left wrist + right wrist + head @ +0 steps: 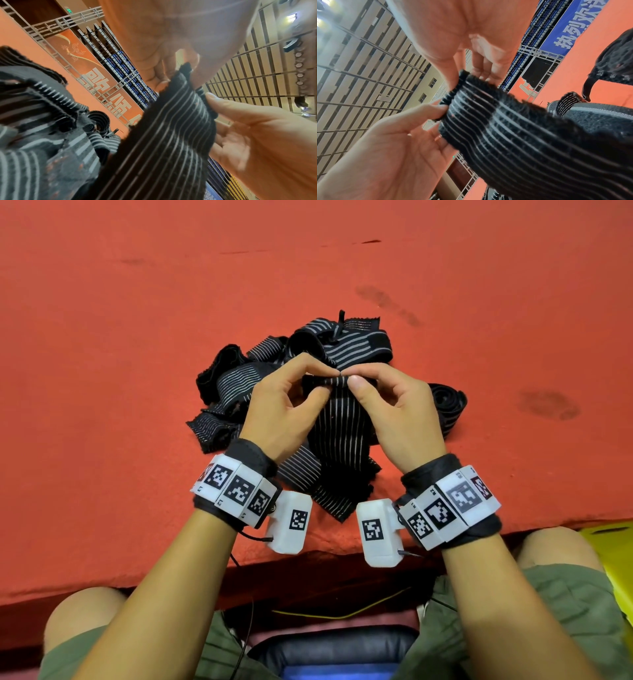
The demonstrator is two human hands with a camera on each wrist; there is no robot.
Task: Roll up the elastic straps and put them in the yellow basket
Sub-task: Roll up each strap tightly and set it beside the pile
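— Starting from the left, what is seen on the red table (102, 371)?

— A loose pile of straps (236, 378), black with pale stripes, is heaped left of and behind the hands. It is untidy, and several ends are splayed toward the table's near edge.

— And the left hand (287, 405)?

— It is clamped on the top edge of the held strap (337, 426): the edge is pinched between thumb and forefinger. From the left wrist view, the strap (171, 128) is seen running down from the pinch toward the table.

— How is the right hand (394, 409) set?

— The same edge is pinched by it, just beside the left hand's fingertips, which nearly touch its own. In the right wrist view the strap's end (462, 86) appears bunched between the two grips.

— Where does the rest of that strap lie?

— It is draped down between the wrists, its lower end resting near the table's front edge.

— Anything further right?

— A rolled strap (447, 409) is partly hidden behind the right hand. A corner of the yellow basket (613, 546) is visible below the table edge, beside the person's right knee.
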